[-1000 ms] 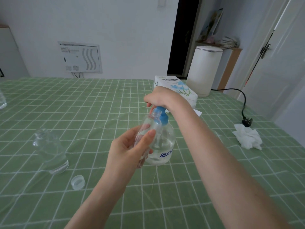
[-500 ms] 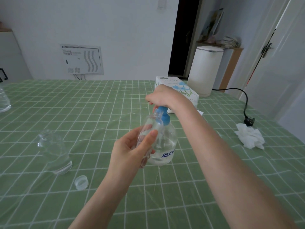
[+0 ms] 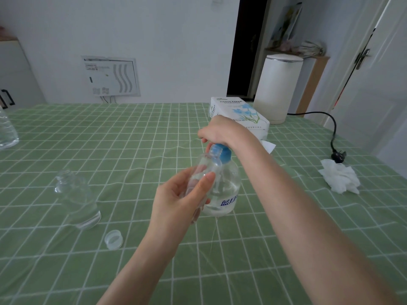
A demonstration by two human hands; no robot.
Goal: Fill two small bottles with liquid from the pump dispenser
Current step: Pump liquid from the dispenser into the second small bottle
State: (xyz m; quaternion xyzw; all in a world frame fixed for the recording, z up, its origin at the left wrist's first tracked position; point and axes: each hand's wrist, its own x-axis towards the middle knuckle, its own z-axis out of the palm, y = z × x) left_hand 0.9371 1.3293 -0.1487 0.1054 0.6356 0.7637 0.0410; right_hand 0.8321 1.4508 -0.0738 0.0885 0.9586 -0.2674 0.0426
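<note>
Green checked tablecloth [image 3: 110,139] lies under our work. Our left hand [image 3: 176,201] wraps its fingers [image 3: 182,180] and thumb round the small bottle [image 3: 206,170], mouth tilted up to the blue pump head [image 3: 223,154]. Our right hand [image 3: 222,130] curls over that head. The dispenser [image 3: 229,188] stands on the cloth. We should hold the mouth snug under the spout and press slowly, lest liquid dribble. Well left, the other bottle [image 3: 77,201] stands open, its cap [image 3: 113,239] nearby.

The green-checked table [image 3: 110,150] carries the pump dispenser [image 3: 226,190] mid-table, an open bottle [image 3: 77,199] and loose cap [image 3: 113,239] near left, a tissue box [image 3: 240,113] and white canister [image 3: 278,89] far, crumpled tissue [image 3: 339,179] right
</note>
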